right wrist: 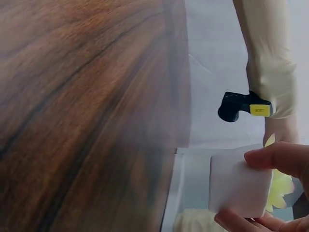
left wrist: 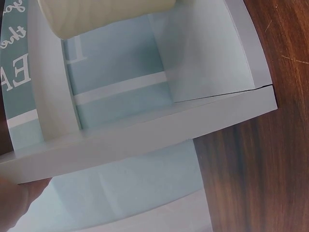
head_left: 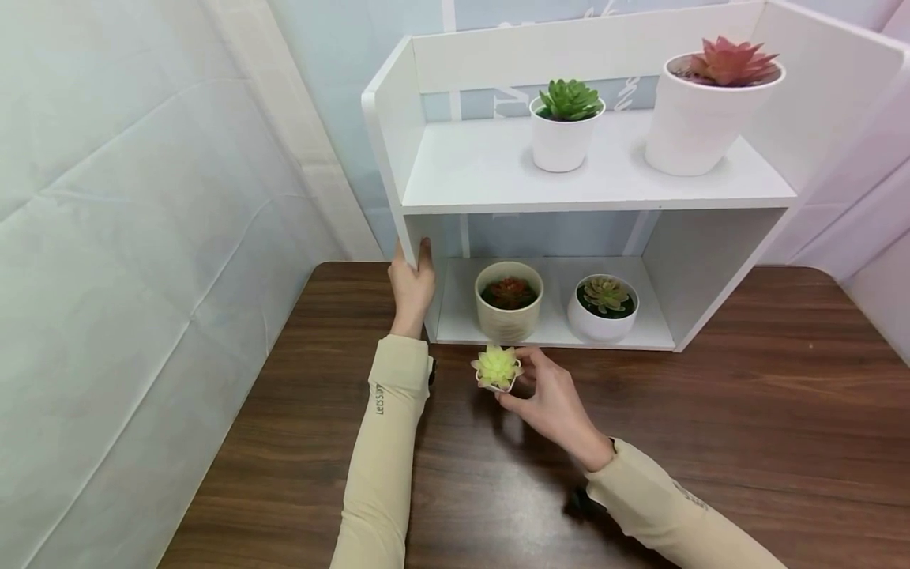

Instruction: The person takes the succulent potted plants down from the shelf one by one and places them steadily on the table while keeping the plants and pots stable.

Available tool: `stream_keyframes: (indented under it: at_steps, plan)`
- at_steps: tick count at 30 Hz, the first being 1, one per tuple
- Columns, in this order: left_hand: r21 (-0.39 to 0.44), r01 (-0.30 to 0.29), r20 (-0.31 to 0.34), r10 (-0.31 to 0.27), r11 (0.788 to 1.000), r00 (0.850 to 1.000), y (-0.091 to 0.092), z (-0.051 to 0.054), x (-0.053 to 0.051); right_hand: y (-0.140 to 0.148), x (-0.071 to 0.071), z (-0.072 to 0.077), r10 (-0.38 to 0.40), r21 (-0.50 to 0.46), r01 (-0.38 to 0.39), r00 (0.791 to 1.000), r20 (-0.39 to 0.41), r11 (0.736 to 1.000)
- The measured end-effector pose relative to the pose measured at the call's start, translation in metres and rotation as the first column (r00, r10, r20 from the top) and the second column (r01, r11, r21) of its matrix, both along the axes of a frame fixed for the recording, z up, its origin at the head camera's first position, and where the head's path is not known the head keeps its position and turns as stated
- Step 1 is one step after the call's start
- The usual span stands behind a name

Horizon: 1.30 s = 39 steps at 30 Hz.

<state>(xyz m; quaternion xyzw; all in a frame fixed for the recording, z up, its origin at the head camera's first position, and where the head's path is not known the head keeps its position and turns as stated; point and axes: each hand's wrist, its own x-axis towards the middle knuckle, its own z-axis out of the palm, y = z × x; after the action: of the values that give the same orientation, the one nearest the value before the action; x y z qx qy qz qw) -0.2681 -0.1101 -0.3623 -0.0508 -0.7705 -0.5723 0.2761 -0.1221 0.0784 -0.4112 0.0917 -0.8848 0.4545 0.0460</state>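
My right hand (head_left: 558, 399) pinches a small potted succulent (head_left: 496, 367) with pale yellow-green leaves, held in front of the shelf's lower front edge. In the right wrist view, the thumb and fingers hold its square white pot (right wrist: 240, 186) at opposite sides. At the shelf's left, my left hand (head_left: 412, 288) grips the upright side panel (head_left: 419, 273), with fingers on both sides of the board. Only part of that hand (left wrist: 17, 200) shows in the left wrist view, against the panel edge. The two-tier white shelf (head_left: 597, 197) stands on the table.
On the lower tier sit a cream pot with a reddish succulent (head_left: 509, 312) and a low white bowl-shaped pot (head_left: 603, 320). A green succulent (head_left: 562, 142) and a larger pot with a red one (head_left: 693, 126) occupy the upper tier. Brown wood table (head_left: 746, 442) lies around.
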Motion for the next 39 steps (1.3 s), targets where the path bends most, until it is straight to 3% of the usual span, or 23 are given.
stream_keyframes:
  at_steps: [6,14,29,39]
  plan:
    - [0.0,0.008,0.001,-0.008,1.0,1.0,0.0,0.0,0.0,-0.002,-0.005,-0.008,0.048,-0.012,-0.047,0.995,0.084,0.999]
    - [0.015,0.007,-0.007,-0.007,1.0,1.0,0.0,-0.001,-0.001,-0.006,-0.012,-0.02,0.073,-0.004,-0.073,0.994,0.078,0.997]
    - [0.026,0.025,0.004,-0.025,0.999,1.0,0.001,0.001,0.001,-0.009,-0.019,-0.029,0.06,-0.015,-0.058,0.99,0.131,0.998]
    - [0.025,0.022,0.014,-0.022,0.999,1.0,0.0,0.0,0.002,-0.008,-0.02,-0.03,0.08,-0.029,-0.078,0.99,0.117,0.997]
